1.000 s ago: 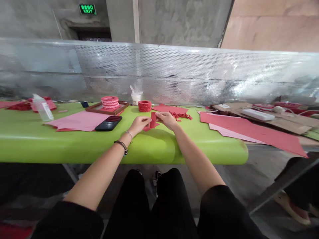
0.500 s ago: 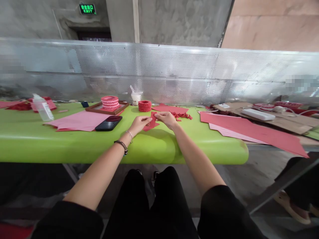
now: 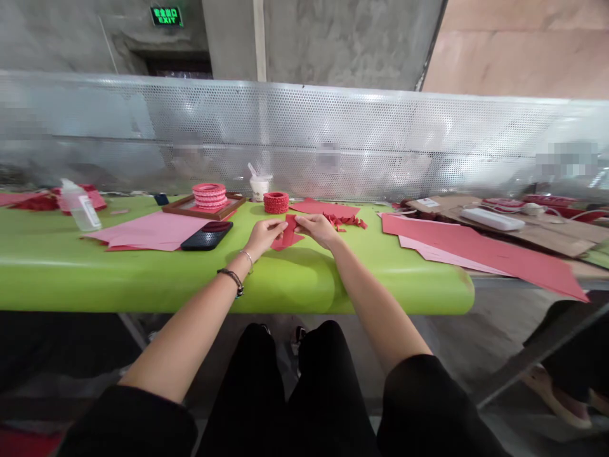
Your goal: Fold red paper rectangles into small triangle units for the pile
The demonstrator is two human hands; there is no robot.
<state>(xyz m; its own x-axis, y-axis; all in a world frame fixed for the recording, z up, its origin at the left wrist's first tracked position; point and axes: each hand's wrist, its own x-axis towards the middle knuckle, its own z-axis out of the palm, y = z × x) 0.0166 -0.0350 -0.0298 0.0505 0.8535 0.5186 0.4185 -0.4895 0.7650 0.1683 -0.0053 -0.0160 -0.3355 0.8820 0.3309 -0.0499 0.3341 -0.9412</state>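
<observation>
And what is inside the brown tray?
A stack of pink rings stands in the brown tray; a red surface shows beside it. What lies beneath the stack is covered.

Upper garment: black fabric sleeves, plain in finish. Left black sleeve (image 3: 128, 422) between 7 and 8 o'clock; right black sleeve (image 3: 428, 403) between 4 and 5 o'clock. Each hem ends near the elbow with a loose, wide opening. Wrist items, 8 o'clock: a thin silver-coloured bracelet (image 3: 247, 255), fitted nearer the left hand (image 3: 263, 238); a thicker, dark, cord-like bracelet (image 3: 232, 275), fitted nearer the elbow. Lower garment, 6 o'clock: plain black trousers (image 3: 328, 387). Footwear, 6 o'clock: dark shoes (image 3: 299, 333) with white details, partly hidden by the trousers.
</observation>
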